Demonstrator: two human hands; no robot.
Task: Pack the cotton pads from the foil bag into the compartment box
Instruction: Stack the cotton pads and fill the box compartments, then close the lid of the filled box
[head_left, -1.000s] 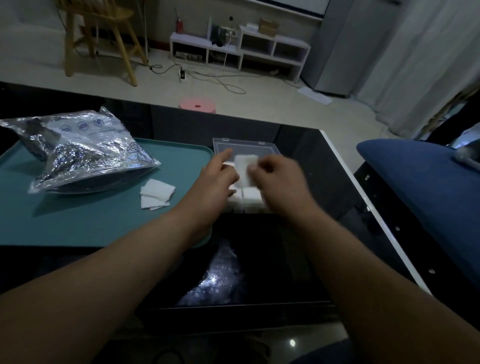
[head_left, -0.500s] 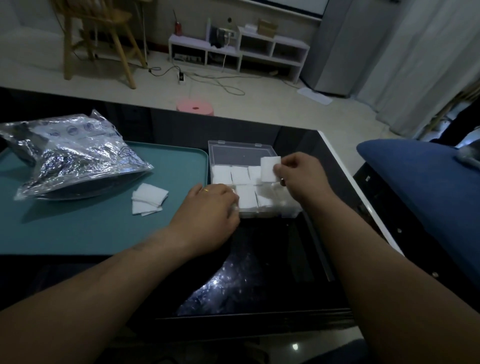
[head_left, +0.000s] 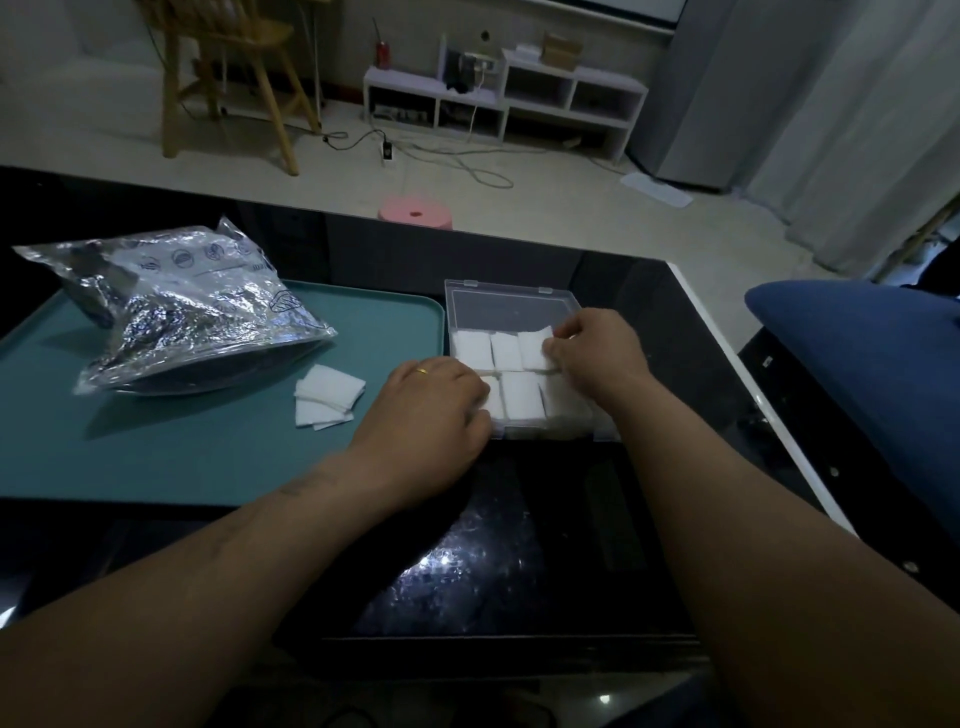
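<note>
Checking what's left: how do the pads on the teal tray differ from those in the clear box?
The tray pads lie in a loose overlapping pile; the box pads sit in tidy rows in the compartment box. No hand touches the tray pads; the right hand pinches one of the box pads. Both are white squares.

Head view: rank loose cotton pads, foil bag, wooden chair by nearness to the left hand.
1. Loose cotton pads, just left of the left hand.
2. Foil bag, farther left on the tray.
3. Wooden chair, across the room.
</note>
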